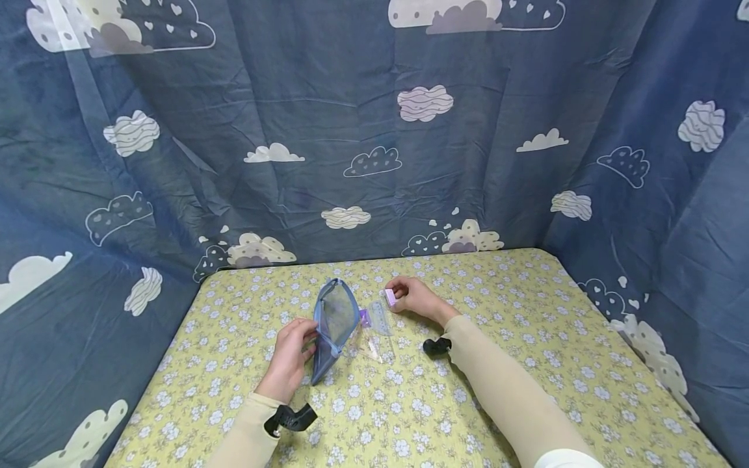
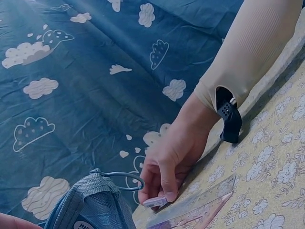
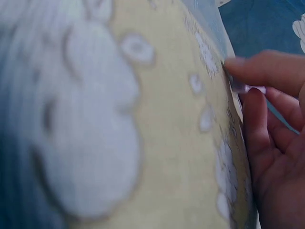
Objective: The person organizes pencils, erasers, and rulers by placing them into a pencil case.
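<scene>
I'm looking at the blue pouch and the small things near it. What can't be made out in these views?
- Lettering on the pouch label, left wrist view: cut off by the bottom edge.
- Most of the left hand, left wrist view: outside the frame.
- Small block, right wrist view: largely hidden by the right hand.
- Purple item, head view: too small to identify.
</scene>
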`<move>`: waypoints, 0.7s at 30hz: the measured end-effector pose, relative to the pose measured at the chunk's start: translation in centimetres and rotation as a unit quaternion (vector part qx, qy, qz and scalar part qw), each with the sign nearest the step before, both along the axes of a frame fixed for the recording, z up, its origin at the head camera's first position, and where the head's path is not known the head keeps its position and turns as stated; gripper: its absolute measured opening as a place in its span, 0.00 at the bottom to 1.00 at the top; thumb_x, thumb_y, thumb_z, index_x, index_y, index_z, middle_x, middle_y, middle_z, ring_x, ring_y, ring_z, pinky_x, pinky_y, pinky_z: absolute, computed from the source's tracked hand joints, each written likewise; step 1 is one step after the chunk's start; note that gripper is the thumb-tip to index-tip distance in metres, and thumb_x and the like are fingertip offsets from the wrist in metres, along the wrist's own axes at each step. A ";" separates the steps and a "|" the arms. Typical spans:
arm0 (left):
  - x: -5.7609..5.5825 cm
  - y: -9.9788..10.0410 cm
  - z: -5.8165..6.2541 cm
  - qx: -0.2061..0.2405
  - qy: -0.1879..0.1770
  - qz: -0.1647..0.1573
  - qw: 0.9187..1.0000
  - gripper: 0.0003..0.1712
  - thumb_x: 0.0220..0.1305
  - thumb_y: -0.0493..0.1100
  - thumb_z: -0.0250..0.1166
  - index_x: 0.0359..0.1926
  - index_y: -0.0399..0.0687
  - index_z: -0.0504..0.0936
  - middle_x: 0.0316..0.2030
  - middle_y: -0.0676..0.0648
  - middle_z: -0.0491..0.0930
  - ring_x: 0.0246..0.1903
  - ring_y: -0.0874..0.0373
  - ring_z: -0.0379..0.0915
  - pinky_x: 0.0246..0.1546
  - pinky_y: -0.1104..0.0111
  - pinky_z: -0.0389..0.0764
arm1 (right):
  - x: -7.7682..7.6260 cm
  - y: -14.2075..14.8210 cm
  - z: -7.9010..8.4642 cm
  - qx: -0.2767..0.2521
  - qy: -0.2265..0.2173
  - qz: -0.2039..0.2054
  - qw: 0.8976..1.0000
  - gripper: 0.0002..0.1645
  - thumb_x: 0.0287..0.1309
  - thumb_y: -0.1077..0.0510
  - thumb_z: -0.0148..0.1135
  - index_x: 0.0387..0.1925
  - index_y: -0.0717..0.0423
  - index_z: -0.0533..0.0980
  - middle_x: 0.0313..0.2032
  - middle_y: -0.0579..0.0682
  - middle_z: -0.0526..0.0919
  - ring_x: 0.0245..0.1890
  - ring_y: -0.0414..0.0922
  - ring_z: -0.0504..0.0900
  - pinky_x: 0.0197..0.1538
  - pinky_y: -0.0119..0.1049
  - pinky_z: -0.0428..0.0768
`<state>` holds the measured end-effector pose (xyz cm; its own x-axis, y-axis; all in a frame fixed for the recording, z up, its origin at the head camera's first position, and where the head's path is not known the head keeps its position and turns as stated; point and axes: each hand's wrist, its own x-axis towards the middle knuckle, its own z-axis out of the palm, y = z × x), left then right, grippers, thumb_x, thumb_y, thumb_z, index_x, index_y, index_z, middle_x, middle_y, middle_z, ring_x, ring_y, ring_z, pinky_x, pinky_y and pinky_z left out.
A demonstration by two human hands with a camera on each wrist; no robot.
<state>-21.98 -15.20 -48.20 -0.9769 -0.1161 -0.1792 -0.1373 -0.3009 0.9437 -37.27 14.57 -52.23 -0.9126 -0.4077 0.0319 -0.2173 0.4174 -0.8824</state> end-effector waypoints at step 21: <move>0.2 -0.1 0.2 0.002 -0.003 -0.002 1.000 0.09 0.69 0.38 0.62 0.29 0.46 0.77 0.35 0.48 0.80 0.45 0.49 0.74 0.52 0.53 0.66 | -0.2 -0.3 -0.9 -0.093 -0.014 -0.042 0.995 0.34 0.50 0.69 0.75 0.60 0.61 0.75 0.42 0.59 0.79 0.36 0.49 0.76 0.37 0.37 0.78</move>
<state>-21.77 -15.27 -47.99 -0.9763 -0.1119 -0.1854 -0.1441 -0.3033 0.9419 -37.44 14.27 -53.08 -0.9446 -0.3198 0.0735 -0.1626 0.2618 -0.9513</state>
